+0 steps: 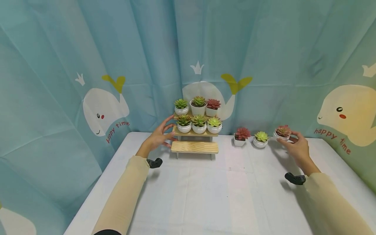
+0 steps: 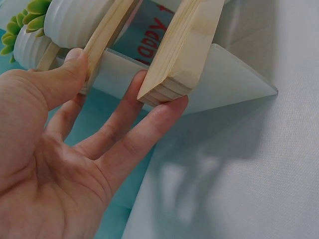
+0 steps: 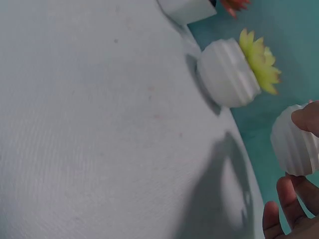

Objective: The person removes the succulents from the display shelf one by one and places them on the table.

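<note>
On the right, my right hand (image 1: 298,150) pinches the white pot of a pink-red succulent (image 1: 283,132) between thumb and fingers. That pot (image 3: 294,142) is raised off the table, its shadow below. My left hand (image 1: 158,138) rests against the left side of a three-step wooden stand (image 1: 194,147). In the left wrist view, its spread fingers (image 2: 132,139) touch the ends of the steps, with the thumb on the middle step. Three potted succulents (image 1: 198,106) occupy the top step and three more (image 1: 199,124) the middle one; the lowest step is bare.
A red succulent in a square white pot (image 1: 239,142) and a yellow-green succulent in a round pot (image 1: 260,140) stand on the white-covered table (image 1: 205,195), right of the stand. A blue whale-print curtain (image 1: 158,65) hangs behind.
</note>
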Demonstrator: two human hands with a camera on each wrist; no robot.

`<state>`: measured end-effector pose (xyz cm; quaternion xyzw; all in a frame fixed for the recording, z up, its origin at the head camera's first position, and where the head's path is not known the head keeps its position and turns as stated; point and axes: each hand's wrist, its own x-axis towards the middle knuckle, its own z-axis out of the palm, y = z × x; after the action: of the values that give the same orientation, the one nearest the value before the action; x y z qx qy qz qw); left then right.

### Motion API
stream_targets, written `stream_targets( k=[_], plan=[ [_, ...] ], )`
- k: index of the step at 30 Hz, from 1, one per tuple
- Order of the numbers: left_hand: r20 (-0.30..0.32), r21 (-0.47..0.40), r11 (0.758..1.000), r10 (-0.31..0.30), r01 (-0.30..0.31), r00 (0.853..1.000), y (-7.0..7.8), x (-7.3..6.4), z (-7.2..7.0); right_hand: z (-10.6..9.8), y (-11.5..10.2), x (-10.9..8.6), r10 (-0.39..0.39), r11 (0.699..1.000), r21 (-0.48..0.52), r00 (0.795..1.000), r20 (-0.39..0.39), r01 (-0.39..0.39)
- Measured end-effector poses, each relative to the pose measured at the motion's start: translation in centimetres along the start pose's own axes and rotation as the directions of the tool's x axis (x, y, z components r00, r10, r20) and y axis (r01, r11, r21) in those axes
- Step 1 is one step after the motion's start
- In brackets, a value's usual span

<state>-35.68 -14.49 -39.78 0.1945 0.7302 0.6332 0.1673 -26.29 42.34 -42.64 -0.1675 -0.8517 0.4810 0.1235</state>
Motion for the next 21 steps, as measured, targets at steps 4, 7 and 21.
stream_targets(
  k=[4, 7, 21],
  plan=[
    [0.005, -0.01, 1.0, -0.001, 0.001, 1.0, 0.0, 0.0, 0.1, 0.2, 0.5, 0.3, 0.021, 0.999, -0.025, 1.0, 0.02, -0.021],
    [-0.001, -0.011, 1.0, -0.005, 0.005, 1.0, 0.0, 0.0, 0.1, 0.4, 0.8, 0.5, 0.032, 0.999, -0.035, 0.999, 0.032, -0.031],
    [-0.018, 0.008, 1.0, -0.014, 0.014, 1.0, 0.3, -0.1, 0.2, 1.1, 2.0, 0.9, 0.041, 0.996, -0.079, 0.998, 0.053, -0.037]
  ],
)
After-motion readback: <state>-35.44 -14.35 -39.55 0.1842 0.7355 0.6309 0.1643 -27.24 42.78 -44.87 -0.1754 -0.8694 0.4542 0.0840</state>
